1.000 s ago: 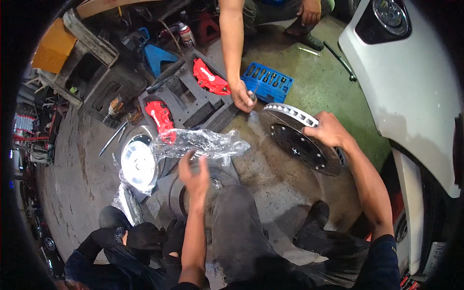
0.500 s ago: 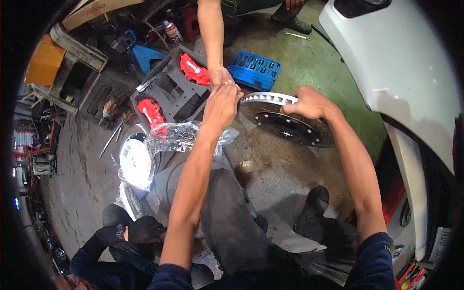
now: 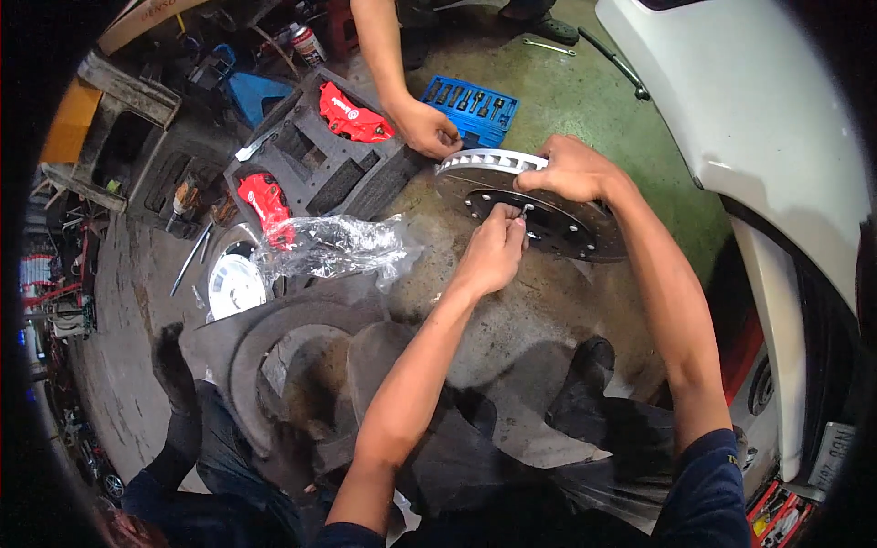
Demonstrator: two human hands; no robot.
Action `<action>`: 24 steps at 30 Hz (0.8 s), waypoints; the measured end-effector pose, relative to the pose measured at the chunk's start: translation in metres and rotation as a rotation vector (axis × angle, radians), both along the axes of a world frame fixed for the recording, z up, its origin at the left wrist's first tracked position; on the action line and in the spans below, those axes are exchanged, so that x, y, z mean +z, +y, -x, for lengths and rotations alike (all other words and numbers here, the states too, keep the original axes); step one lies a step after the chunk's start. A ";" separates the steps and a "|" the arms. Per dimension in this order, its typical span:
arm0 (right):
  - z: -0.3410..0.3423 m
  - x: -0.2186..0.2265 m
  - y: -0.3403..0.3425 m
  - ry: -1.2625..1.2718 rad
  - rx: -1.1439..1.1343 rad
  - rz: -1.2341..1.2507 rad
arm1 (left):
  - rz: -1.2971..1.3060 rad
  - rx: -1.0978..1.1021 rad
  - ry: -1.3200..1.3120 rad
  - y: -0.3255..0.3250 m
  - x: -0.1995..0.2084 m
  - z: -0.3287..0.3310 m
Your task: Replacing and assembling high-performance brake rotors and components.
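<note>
A dark brake disc (image 3: 566, 228) with a pale vented rim stands tilted on the concrete floor in front of me. My right hand (image 3: 571, 171) grips its top edge and steadies it. My left hand (image 3: 495, 251) pinches a small metal fastener against the disc's face, near the centre holes. Another person's hand (image 3: 427, 128) reaches down from above and touches the disc's left rim.
A black foam tray (image 3: 315, 169) holds two red brake calipers (image 3: 352, 117). A crumpled clear plastic bag (image 3: 333, 247) lies left of my arm. A blue socket tray (image 3: 470, 105) sits behind the disc. A white car body (image 3: 758, 128) stands at right. A second disc (image 3: 283, 356) lies by my knees.
My left hand left the plastic bag, crossed to the disc, and now works at its face. The view has shifted closer to the disc; my right hand kept hold of the rim.
</note>
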State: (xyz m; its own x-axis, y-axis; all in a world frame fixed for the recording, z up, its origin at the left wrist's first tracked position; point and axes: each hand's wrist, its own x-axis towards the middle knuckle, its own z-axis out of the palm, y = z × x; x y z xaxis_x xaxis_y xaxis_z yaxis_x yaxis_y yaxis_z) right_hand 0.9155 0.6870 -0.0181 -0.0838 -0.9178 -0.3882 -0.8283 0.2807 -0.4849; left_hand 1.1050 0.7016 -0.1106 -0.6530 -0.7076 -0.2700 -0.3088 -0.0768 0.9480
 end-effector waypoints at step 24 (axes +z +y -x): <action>-0.002 -0.006 -0.001 0.023 -0.021 0.080 | 0.660 0.216 -0.076 0.027 -0.001 0.024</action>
